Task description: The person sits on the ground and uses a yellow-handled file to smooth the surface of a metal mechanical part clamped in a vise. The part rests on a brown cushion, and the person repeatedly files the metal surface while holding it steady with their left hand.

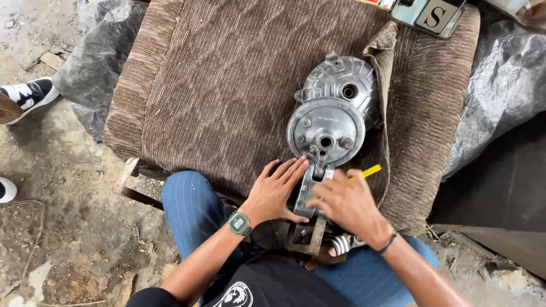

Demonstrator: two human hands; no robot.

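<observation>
Head view looks down on a grey metal casing (326,132) with a round cover and a narrow arm reaching toward the person. It lies on a brown corduroy cushion (227,85), with its near end over the person's lap. The left hand (276,193) lies flat with fingers spread and extended, pressing against the left side of the casing's arm; a green wristwatch (240,223) sits on that wrist. The right hand (347,202) rests over the arm's right side, fingers curled around a yellow tool (371,171) whose tip sticks out past the knuckles. A second ribbed casing half (348,85) lies just behind the first, touching it. A black-and-white shoe (28,95) shows at the left edge on the dirt floor (74,216).
</observation>
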